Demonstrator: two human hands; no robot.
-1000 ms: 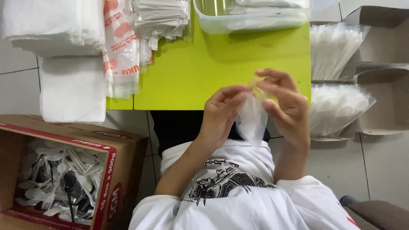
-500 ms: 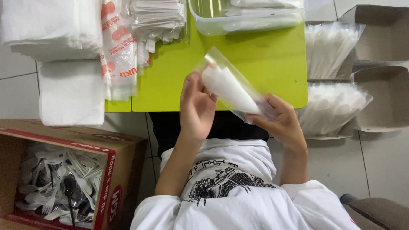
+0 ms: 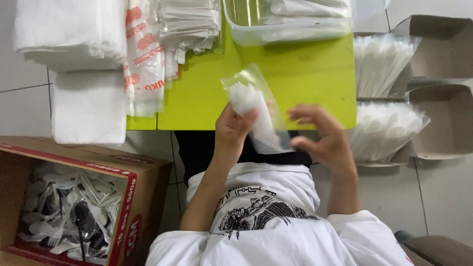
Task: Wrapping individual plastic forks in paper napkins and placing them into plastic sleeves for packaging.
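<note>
My left hand [image 3: 234, 129] grips a clear plastic bag [image 3: 256, 108] with a folded white napkin inside, held over the near edge of the lime-green table [image 3: 305, 83]. The thumb presses on the napkin through the plastic. My right hand [image 3: 322, 138] is just right of the bag, fingers spread and blurred, touching or nearly touching the bag's lower right edge; which, I cannot tell.
A clear plastic tub [image 3: 288, 22] stands at the table's far edge. Stacks of white napkins [image 3: 69, 29] and printed bag packs [image 3: 145, 54] lie at left. Cardboard boxes with bagged white cutlery [image 3: 384, 130] sit at right. An open box of packed cutlery [image 3: 69, 212] is lower left.
The bag went from both hands to my left hand, shifting left and tilting. My right hand let go and moved off to the right of it.
</note>
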